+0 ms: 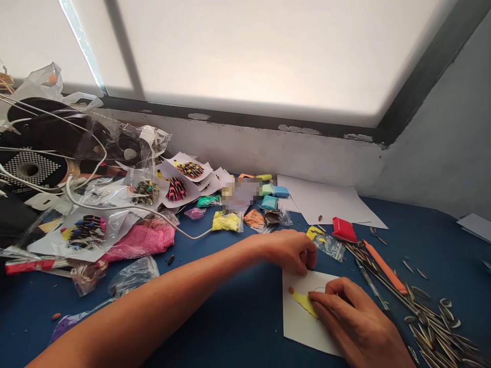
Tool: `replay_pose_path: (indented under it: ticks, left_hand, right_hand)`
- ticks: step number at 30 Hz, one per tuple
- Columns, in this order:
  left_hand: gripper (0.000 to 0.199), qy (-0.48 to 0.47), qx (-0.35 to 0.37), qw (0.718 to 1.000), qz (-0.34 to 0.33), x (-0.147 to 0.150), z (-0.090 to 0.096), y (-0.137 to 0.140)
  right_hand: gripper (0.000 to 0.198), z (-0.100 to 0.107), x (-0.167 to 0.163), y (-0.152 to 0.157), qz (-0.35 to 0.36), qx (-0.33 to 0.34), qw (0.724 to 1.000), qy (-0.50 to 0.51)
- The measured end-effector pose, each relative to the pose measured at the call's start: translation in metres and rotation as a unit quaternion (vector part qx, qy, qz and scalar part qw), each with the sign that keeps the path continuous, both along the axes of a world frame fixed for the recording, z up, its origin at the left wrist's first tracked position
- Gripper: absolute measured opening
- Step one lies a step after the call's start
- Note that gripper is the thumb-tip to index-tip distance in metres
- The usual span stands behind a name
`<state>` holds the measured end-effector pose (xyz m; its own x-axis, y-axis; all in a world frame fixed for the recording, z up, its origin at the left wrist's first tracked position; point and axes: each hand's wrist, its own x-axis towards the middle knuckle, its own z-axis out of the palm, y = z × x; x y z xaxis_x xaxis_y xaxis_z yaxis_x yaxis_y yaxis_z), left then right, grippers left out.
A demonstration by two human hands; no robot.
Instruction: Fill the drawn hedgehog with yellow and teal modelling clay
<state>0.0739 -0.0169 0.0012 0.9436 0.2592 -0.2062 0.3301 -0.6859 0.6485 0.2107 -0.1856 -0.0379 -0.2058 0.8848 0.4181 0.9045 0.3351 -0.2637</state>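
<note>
Across the blue tabletop (222, 312), one white sheet (294, 322) lies under both hands: the left hand (293, 250) curls at its far edge, its grip hidden, and the right hand (358, 322) presses thumb and fingertips together. Beyond, crinkled clear bags (240, 221) hold soft yellow clay (225, 222) and orange clay (254, 219); on the sheet, against the right fingertips, rests a flat, tapered yellow shape (303, 302) tipped with a brown ball (291, 290).
</note>
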Motion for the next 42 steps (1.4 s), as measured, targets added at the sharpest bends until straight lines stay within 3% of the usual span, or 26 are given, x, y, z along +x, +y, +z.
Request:
replay_pose_path:
  ticks: [13, 19, 42]
  left_hand:
    - [0.024, 0.001, -0.002, 1.000, -0.003, 0.000, 0.000, 0.001]
    - [0.023, 0.002, 0.010, 1.000, -0.009, 0.001, 0.001, 0.001]
    - [0.024, 0.001, 0.024, 1.000, -0.017, 0.000, 0.003, 0.000]
  right_hand:
    - [0.027, -0.004, 0.005, -0.010, 0.013, 0.055, 0.995, -0.083]
    - [0.037, -0.005, 0.009, -0.011, 0.017, 0.072, 0.995, -0.059]
    - [0.022, -0.004, 0.004, -0.011, 0.023, 0.090, 0.992, -0.089]
